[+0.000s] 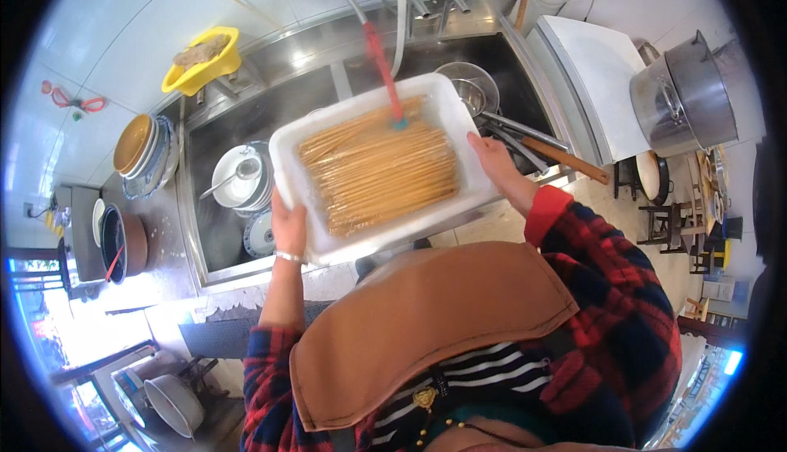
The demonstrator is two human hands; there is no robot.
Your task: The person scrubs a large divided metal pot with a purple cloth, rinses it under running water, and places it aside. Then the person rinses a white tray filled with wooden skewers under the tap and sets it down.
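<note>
A white plastic tub (289, 144) is held in front of me over the front of the sink, tilted a little. Many wooden chopsticks (387, 175) lie side by side in it, wet and shiny, apparently in water. My left hand (289, 227) grips the tub's left side, thumb toward the near rim. At the opposite end, my right hand (495, 160) has hold of the right rim. A red hose end (384, 71) with a teal tip hangs down over the chopsticks, near the far side of the tub.
Stacked white bowls (233, 172) with a ladle stand in the left basin of the steel sink (193, 231). Strainers (470, 83) with long handles rest in the right basin. Stacked plates (138, 144), a yellow basket (200, 68) and a large steel pot (682, 101) stand around it.
</note>
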